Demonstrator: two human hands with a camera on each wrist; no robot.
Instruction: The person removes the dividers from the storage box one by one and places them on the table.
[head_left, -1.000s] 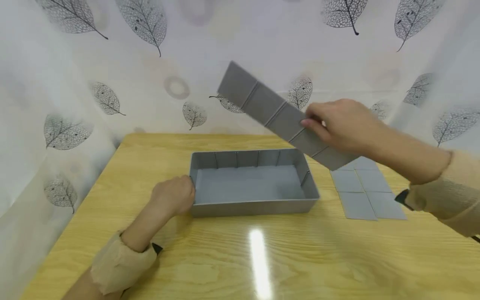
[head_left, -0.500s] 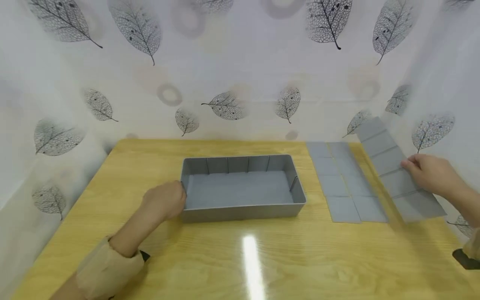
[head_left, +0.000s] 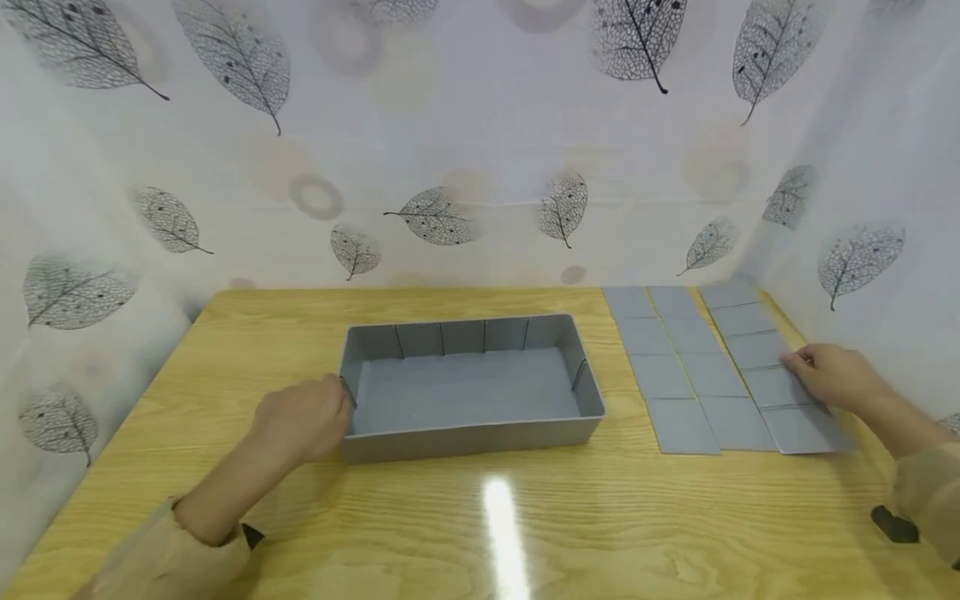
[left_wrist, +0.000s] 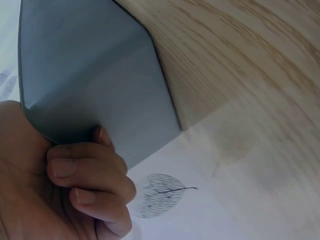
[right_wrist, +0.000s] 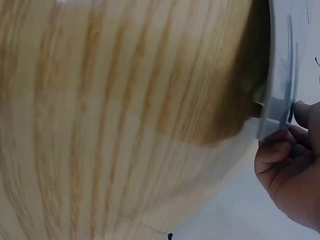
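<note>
A grey open-topped rectangular box point(head_left: 468, 442) with slotted inner walls sits mid-table. My left hand point(head_left: 300, 417) grips its left end wall; in the left wrist view the fingers point(left_wrist: 90, 175) curl against the grey box wall point(left_wrist: 115, 90). At the right, my right hand point(head_left: 840, 379) pinches the right edge of a thin grey slotted panel point(head_left: 742, 321). The right wrist view has that panel point(right_wrist: 280, 65) between thumb and fingers, a little off the wood. Two similar grey panels, the left panel point(head_left: 656, 375) and the middle panel point(head_left: 701, 358), lie flat beside it.
The wooden table point(head_left: 405, 525) ends at a white leaf-printed curtain point(head_left: 480, 142) behind and on both sides. A bright light reflection point(head_left: 502, 525) crosses the front of the tabletop.
My right hand has carried the panel from above the box's right side over to the right and lowered it beside the two others. My left hand keeps its grip on the box.
</note>
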